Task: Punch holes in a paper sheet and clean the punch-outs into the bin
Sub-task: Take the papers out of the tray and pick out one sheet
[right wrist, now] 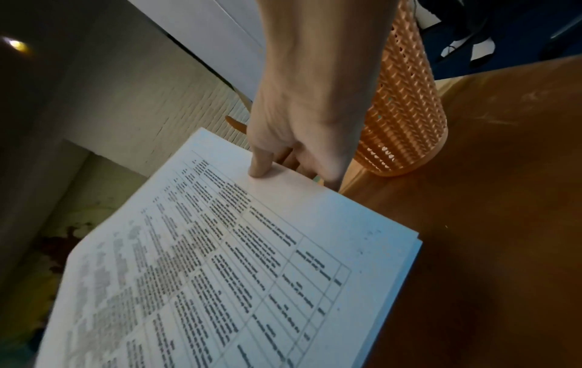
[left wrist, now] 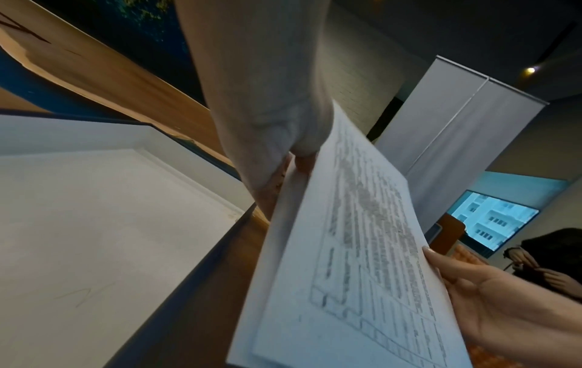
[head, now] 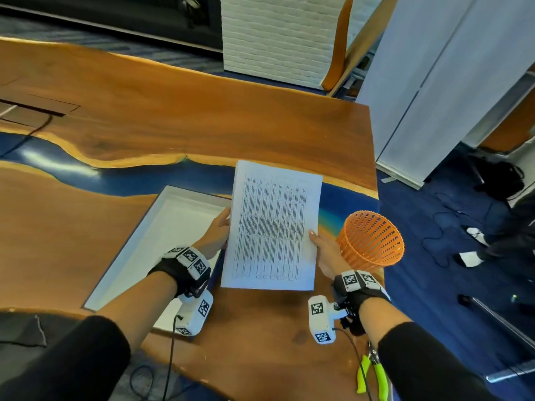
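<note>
- The paper (head: 272, 227), held above the counter (head: 144, 125), sat just left of the bin (head: 370, 241).
- Left hand (head: 215, 230) fingers pinched its left edge; right hand (head: 324, 250) fingers pinched its right edge.
- Handling, as judged: light, limp, easily creased; support at both long edges, mid-length.

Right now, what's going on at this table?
A person holds a printed paper sheet by its side edges, left hand on one edge and right hand on the other, lifted above the wooden table. A white tray lies to its left, an orange mesh bin to its right. A green-handled hole punch lies untouched near the table's edge.
</note>
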A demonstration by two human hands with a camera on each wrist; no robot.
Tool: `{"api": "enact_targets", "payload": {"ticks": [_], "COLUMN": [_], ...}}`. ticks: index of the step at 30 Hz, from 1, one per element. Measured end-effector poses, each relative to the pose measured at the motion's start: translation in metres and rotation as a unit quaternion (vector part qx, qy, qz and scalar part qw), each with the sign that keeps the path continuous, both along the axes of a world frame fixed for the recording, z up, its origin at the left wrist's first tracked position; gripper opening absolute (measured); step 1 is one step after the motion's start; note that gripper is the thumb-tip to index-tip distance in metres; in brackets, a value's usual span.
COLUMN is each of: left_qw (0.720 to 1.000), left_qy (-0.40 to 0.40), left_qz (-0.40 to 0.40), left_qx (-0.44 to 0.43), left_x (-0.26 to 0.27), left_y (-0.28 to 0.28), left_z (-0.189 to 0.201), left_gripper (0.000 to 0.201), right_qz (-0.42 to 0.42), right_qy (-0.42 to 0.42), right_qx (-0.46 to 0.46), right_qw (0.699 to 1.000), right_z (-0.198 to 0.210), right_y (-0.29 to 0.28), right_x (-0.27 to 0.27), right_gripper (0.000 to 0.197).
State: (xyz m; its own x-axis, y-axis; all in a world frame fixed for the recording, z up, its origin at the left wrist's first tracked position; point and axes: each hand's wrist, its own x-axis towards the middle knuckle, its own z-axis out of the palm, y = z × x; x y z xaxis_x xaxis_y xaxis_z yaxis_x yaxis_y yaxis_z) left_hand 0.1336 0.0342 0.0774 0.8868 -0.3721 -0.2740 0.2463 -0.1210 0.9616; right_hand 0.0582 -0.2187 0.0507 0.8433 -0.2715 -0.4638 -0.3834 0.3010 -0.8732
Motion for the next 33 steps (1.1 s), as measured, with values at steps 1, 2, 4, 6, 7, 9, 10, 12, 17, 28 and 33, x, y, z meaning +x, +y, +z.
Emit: {"api": "enact_targets", "payload": {"ticks": [1, 2, 4, 6, 7, 9, 10, 12, 17, 28, 33], "left_qw": [1.000, 0.999, 0.998, 1.000, 1.000, 0.997, 0.994, 0.989, 0.982, 0.986, 0.989], "left_qy": [0.010, 0.025, 0.055, 0.022, -0.010, -0.079, -0.104, -0.138, -0.176, -0.154, -0.139], "left_qz": [0.012, 0.022, 0.028, 0.016, 0.007, 0.008, 0.021, 0.051, 0.059, 0.063, 0.031], "left_qx": [0.007, 0.012, 0.010, 0.015, 0.016, 0.024, 0.024, 0.021, 0.027, 0.031, 0.038], "left_x": [-0.001, -0.001, -0.003, -0.006, -0.007, -0.007, -0.008, -0.010, -0.011, -0.011, -0.010], "left_y": [-0.001, -0.002, -0.005, -0.006, -0.006, -0.006, -0.006, -0.011, -0.021, -0.027, -0.021], "left_z": [-0.001, -0.002, -0.001, -0.002, -0.004, -0.011, -0.012, -0.014, -0.024, -0.037, -0.042], "left_gripper": [0.026, 0.026, 0.041, 0.032, 0.026, 0.036, 0.039, 0.040, 0.038, 0.040, 0.040], "right_qz": [-0.003, -0.006, -0.008, -0.019, -0.030, -0.043, -0.043, -0.040, -0.039, -0.043, 0.000], "right_qy": [-0.002, -0.005, -0.015, -0.034, -0.039, -0.049, -0.051, -0.055, -0.072, -0.073, -0.055], "right_qx": [-0.006, -0.017, -0.053, -0.087, -0.093, -0.105, -0.116, -0.129, -0.170, -0.230, -0.231], "right_qw": [1.000, 1.000, 0.998, 0.995, 0.994, 0.992, 0.991, 0.989, 0.982, 0.970, 0.971], "right_z": [-0.002, -0.003, -0.006, -0.008, -0.008, -0.004, -0.003, -0.004, -0.008, -0.017, -0.017], "right_y": [-0.001, -0.002, -0.002, -0.002, -0.002, -0.001, -0.001, -0.001, -0.001, 0.000, -0.001], "right_x": [0.000, -0.001, -0.001, 0.000, 0.001, 0.002, 0.003, 0.006, 0.007, 0.004, 0.001], "right_gripper": [0.034, 0.033, 0.031, 0.034, 0.042, 0.060, 0.063, 0.053, 0.042, 0.029, 0.035]}}
